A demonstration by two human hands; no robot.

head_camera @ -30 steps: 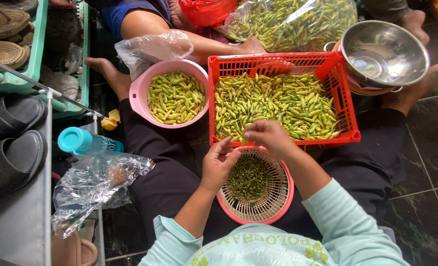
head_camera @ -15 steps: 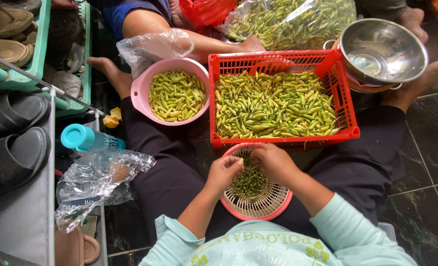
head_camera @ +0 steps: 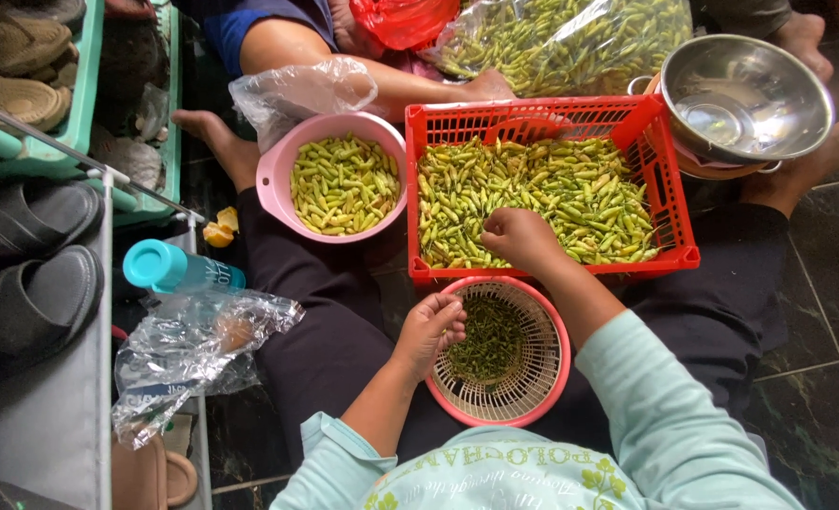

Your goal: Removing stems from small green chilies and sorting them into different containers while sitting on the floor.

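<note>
Now the right hand point(head_camera: 518, 236) has moved up into the red plastic crate of green chillies point(head_camera: 665, 194), fingers closing on some; the left hand point(head_camera: 433, 326) stays loosely curled, empty, over the pink-rimmed woven basket of stems point(head_camera: 533, 378).

Support surface: dark tiled floor point(head_camera: 816, 321). At 1 o'clock a steel bowl point(head_camera: 745, 94) sits on it; at 12 o'clock, a clear bag of green chillies point(head_camera: 570, 38). At 9 o'clock lie a teal-capped bottle point(head_camera: 178, 269) and crumpled plastic bag point(head_camera: 188, 354).

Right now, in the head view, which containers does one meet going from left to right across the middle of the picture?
Teal-capped bottle → pink bowl of green chillies → red plastic crate of chillies → steel bowl. The round woven basket lies below the crate and overlaps it sideways, so it is left out.
</note>
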